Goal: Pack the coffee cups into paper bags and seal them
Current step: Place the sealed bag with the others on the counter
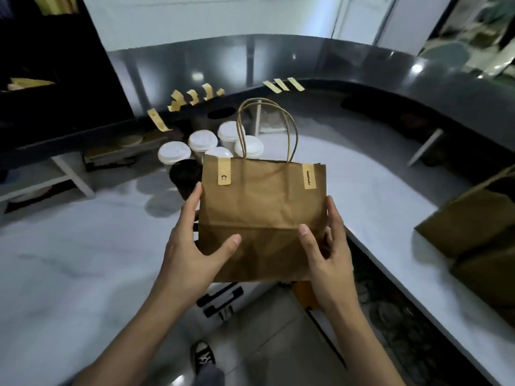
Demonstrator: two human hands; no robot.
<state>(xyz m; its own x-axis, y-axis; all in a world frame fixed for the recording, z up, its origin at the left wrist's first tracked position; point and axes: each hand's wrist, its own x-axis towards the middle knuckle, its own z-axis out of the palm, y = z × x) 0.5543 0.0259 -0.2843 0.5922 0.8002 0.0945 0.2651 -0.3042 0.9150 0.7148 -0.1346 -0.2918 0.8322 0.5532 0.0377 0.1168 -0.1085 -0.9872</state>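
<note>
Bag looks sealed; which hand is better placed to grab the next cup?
Left, probably. The left hand grips the bag on the side nearest the lidded cups; the right hand is across the bag.

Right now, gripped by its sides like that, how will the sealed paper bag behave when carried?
The paper bag is thin creased paper, so its walls likely flex under the left hand and right hand. Two stickers hold the top shut, so contents probably stay in. Its weight cannot be judged.

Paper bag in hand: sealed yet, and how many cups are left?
Done: the held paper bag carries two stickers over its top. In hand: left hand and right hand grip its sides. Left: five white-lidded cups and one black-lidded cup stand unpacked.
</note>
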